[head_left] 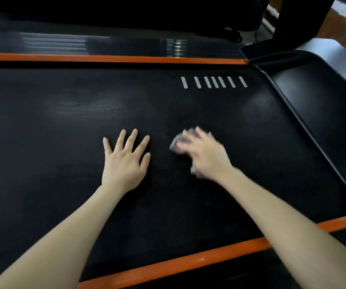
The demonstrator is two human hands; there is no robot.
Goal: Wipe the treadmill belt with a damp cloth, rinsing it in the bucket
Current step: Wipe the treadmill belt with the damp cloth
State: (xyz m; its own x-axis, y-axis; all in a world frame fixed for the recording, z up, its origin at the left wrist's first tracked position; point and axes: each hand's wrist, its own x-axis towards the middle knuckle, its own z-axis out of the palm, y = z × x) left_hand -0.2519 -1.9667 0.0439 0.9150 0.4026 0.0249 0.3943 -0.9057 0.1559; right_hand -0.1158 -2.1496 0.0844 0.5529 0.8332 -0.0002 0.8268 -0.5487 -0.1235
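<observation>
The grey cloth (177, 140) is near the middle of the treadmill belt (63, 142), under the right hand (205, 153). That hand is a blur, so I can't tell if its fingers curl round the cloth or just press it flat.

The left hand (125, 161) is at 9 o'clock from the cloth, just beside it, with its fingers (133, 136) spread flat on the belt and holding nothing.

What could go wrong:
- The belt could roll under that braced palm and pitch the person forward.
- A loosely held cloth could skid out.
- With no bucket in view, a dirty cloth would just smear grime.
- Drips could run toward the motor cover (318, 113) at 3 o'clock.

No brand or writing is readable, just white dashes (213, 82) at 1 o'clock. There's an orange rail (113, 58) at 12 and another at 6.
</observation>
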